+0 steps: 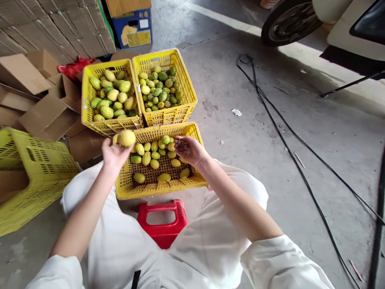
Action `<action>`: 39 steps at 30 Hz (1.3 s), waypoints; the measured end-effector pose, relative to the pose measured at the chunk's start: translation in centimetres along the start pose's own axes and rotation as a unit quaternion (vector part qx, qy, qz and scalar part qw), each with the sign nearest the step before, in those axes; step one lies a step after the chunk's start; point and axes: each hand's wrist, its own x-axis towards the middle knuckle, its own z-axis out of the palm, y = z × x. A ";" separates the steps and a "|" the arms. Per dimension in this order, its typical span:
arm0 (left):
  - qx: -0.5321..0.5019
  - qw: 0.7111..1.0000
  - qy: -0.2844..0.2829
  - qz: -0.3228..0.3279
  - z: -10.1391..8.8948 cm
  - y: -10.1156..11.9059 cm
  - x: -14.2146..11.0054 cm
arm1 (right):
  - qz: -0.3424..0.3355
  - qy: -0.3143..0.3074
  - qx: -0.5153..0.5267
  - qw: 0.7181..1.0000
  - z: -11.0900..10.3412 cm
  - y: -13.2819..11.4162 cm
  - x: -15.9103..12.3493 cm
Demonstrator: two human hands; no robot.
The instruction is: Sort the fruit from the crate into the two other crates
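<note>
A yellow lemon (pixel 126 138) is in my left hand (pixel 113 156), raised over the left rim of the near yellow crate (pixel 129 192). The fingers are mostly hidden beneath the fruit. My right hand (pixel 189 150) hovers over that crate's right side with loosely curled fingers apart, and no fruit shows in its palm. Several yellow and green lemons (pixel 146 158) lie scattered in the near crate. Beyond it, the back left crate (pixel 112 127) holds large yellow-green lemons (pixel 113 95). Smaller, greener ones (pixel 163 96) fill part of the back right crate (pixel 168 116).
A red plastic stool (pixel 162 229) stands between my knees. To the left are a tipped yellow-green crate (pixel 49 164) and brown cartons (pixel 45 116). A blue fruit box (pixel 132 30) sits behind. Black cable (pixel 300 172) crosses the floor at right, below a parked scooter (pixel 345 24).
</note>
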 end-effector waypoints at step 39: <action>0.589 0.807 0.001 -0.053 -11.7 -10.5 10.3 | -0.010 -0.014 -0.774 0.633 -9.8 10.1 15.6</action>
